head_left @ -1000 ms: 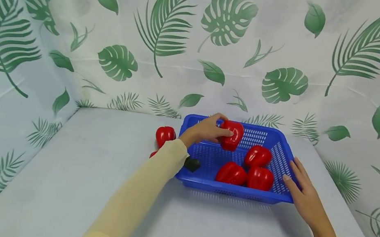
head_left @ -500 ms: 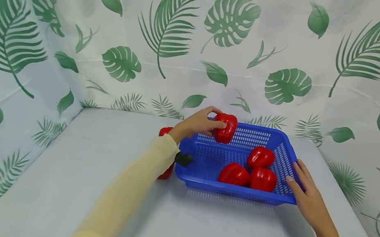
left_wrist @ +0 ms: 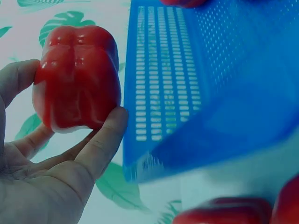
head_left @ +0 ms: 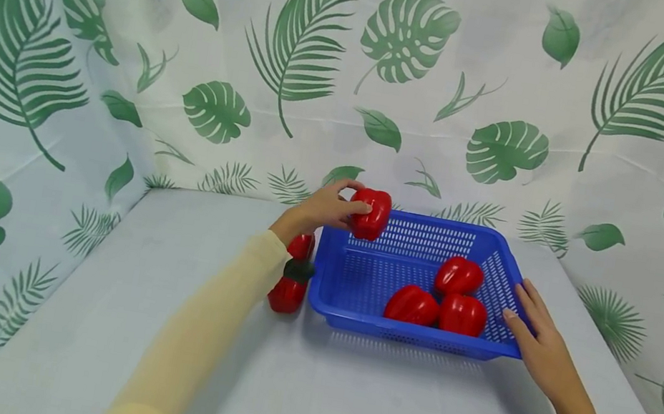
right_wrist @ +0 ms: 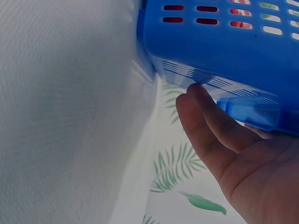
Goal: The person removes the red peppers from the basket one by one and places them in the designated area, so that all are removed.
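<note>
My left hand (head_left: pixel 325 209) holds a shiny red bell pepper (head_left: pixel 373 215) over the far left corner of a blue plastic basket (head_left: pixel 416 335). In the left wrist view the thumb and fingers pinch this bell pepper (left_wrist: pixel 77 79) from both sides, beside the perforated basket wall. My right hand (head_left: pixel 543 353) is at the basket's right side, with the thumb over the rim and the fingers along the outside. Three red bell peppers lie inside the basket, one (head_left: pixel 459 276) behind two others (head_left: pixel 413 305) near the front right.
Left of the basket, two more red bell peppers stand on the white table (head_left: pixel 169 326), one (head_left: pixel 287 295) in front of the other (head_left: pixel 302 246); my left wrist band partly covers them. A leaf-patterned curtain (head_left: pixel 324 90) hangs behind and at both sides.
My left hand has moved left and slightly up with the bell pepper, from over the middle of the basket to its far left corner. The right hand stays at the basket.
</note>
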Available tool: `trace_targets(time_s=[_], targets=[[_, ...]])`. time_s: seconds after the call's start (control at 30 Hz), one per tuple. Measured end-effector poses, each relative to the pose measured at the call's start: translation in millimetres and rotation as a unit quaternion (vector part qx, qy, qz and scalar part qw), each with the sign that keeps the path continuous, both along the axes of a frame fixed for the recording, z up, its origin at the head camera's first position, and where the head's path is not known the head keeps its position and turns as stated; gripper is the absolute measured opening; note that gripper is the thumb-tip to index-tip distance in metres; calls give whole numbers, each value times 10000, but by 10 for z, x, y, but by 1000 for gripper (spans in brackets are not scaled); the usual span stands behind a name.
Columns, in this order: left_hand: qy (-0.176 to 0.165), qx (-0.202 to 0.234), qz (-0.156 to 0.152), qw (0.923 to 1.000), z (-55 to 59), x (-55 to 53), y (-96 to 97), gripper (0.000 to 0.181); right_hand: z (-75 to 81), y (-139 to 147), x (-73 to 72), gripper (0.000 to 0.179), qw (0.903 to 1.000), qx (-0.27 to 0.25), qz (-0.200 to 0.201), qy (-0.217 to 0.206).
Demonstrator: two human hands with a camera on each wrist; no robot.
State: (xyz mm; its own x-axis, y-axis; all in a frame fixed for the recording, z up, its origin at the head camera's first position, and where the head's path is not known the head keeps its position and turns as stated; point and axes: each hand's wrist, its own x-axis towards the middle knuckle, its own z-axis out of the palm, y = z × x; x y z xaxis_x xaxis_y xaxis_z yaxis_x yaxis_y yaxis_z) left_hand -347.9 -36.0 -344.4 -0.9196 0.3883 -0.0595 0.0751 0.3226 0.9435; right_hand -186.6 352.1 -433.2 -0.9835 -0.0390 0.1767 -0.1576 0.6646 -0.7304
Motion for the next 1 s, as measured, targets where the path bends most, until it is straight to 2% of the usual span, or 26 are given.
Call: trace_targets(time_s=[0.17, 0.33, 0.5, 0.77, 1.0], targets=[[75, 172, 198, 9996, 11, -3, -166, 68, 2, 5, -6, 71, 10000, 20, -7, -5], [266, 112, 351, 9990, 2, -9, -328, 68, -10, 10, -13, 71, 10000, -26, 17, 24], [286, 210, 462, 9983, -13, -2, -493, 68, -33, 19, -17, 71, 10000, -34, 1, 12], [271, 492, 639, 9964, -114, -21, -771, 64, -41, 19, -18, 71, 10000, -76, 10, 39], [188, 471, 809, 9954, -210, -14, -995, 64, -45, 14, -20, 70, 9999, -87, 30, 74]])
